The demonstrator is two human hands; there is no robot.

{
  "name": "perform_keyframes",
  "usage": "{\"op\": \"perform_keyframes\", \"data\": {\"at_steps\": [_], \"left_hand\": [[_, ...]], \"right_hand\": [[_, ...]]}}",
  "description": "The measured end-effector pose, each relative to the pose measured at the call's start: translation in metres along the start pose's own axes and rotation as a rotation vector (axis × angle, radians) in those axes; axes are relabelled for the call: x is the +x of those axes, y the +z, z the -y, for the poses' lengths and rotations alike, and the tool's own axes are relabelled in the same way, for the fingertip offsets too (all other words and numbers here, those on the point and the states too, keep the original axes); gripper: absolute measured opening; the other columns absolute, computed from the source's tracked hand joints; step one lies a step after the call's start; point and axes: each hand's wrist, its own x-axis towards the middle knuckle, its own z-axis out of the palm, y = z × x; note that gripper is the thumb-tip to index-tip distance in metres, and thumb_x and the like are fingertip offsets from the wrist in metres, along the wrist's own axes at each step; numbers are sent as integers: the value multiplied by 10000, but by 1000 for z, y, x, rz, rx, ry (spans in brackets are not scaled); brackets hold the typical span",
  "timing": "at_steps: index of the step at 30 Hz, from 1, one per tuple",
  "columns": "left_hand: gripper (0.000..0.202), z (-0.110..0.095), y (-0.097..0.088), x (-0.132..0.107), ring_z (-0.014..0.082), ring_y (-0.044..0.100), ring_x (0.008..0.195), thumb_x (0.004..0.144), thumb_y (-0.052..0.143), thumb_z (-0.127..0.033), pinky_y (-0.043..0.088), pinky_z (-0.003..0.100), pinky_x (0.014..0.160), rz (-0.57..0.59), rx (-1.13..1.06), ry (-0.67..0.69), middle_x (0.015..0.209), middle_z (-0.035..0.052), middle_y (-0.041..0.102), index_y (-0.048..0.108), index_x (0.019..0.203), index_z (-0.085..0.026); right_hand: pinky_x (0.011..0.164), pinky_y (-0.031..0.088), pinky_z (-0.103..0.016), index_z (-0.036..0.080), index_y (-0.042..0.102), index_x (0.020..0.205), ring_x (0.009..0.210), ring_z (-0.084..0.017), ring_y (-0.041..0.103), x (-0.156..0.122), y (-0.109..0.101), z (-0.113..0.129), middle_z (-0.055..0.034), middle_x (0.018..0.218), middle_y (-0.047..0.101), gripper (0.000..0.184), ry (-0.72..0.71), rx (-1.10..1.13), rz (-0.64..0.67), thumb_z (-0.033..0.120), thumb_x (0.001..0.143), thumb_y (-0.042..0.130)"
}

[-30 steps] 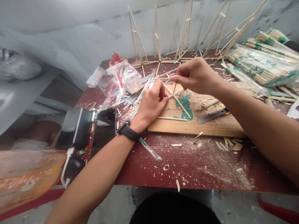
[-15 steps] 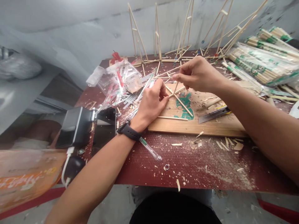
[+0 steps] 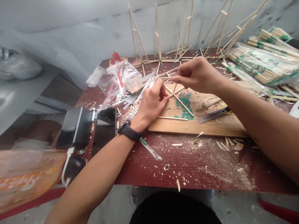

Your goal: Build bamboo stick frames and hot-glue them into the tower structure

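My left hand (image 3: 151, 102), with a black watch on the wrist, rests closed at the left edge of a wooden board (image 3: 210, 126) and pinches the near ends of crossed bamboo sticks (image 3: 182, 104). My right hand (image 3: 198, 74) hovers just above the crossing, its fingers pinched on a short upright stick (image 3: 175, 87). The sticks lie over a green print on the board. A utility knife (image 3: 213, 113) lies on the board to the right of the sticks.
Standing stick frames (image 3: 158, 34) line the wall behind. Packs of chopsticks (image 3: 259, 67) sit at the back right, clear wrappers (image 3: 116, 81) at the back left. A phone (image 3: 105, 127) and a black charger (image 3: 74, 127) lie on the red table (image 3: 187, 168), which is strewn with shavings.
My right hand has shifted slightly over the crossing, its pinched stick now more upright. My left hand has stayed in place.
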Motion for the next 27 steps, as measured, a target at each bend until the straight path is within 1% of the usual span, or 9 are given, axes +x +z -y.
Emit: {"op": "perform_keyframes", "data": {"at_steps": [4, 8, 12, 15, 20, 24, 27], "left_hand": [[310, 0, 0, -1, 109, 645, 709, 831, 707, 2, 501, 256, 639, -4, 19, 2, 779, -48, 660, 488, 849, -217], [290, 1, 0, -1, 113, 631, 696, 833, 700, -24, 495, 266, 633, -5, 8, 0, 775, -43, 652, 487, 849, -221], [298, 1, 0, 0, 113, 625, 696, 827, 699, -30, 488, 265, 629, -7, 1, 0, 769, -45, 642, 475, 840, -226], [287, 0, 0, 0, 117, 634, 706, 834, 693, -38, 503, 269, 646, -4, 3, -8, 774, -44, 643, 477, 840, -226], [283, 1, 1, 0, 114, 632, 694, 826, 695, -28, 509, 267, 651, -8, -1, -10, 768, -44, 643, 489, 840, -222], [271, 1, 1, 0, 111, 622, 682, 830, 695, -43, 505, 266, 645, -12, 10, 0, 759, -48, 635, 492, 835, -223], [294, 0, 1, 0, 110, 611, 680, 823, 698, -37, 495, 265, 643, -17, 9, -1, 751, -52, 619, 473, 826, -227]], "right_hand": [[631, 395, -364, 241, 484, 624, 686, -172, 436, 0, -2, 2, 1, 582, 446, 478, -60, -59, 23, 490, 928, 755], [640, 399, -365, 245, 468, 634, 710, -177, 441, 2, -4, -2, 3, 608, 424, 474, -91, -51, 50, 502, 896, 768], [633, 406, -363, 249, 494, 662, 745, -192, 475, 2, -4, -8, -5, 630, 450, 459, -86, -11, 66, 545, 853, 788], [620, 402, -365, 248, 503, 659, 724, -189, 473, 3, -4, -9, -8, 627, 467, 463, -100, -6, 69, 566, 844, 782], [600, 406, -365, 243, 533, 631, 673, -176, 466, 2, -9, -6, -2, 586, 475, 445, -133, -52, 91, 535, 867, 771], [560, 398, -346, 238, 584, 641, 634, -162, 461, 1, -12, -3, 12, 544, 474, 437, -103, -56, 112, 547, 874, 785], [552, 395, -342, 234, 593, 641, 624, -157, 476, 0, -13, -2, 15, 541, 481, 427, -81, -30, 119, 526, 868, 807]]}}
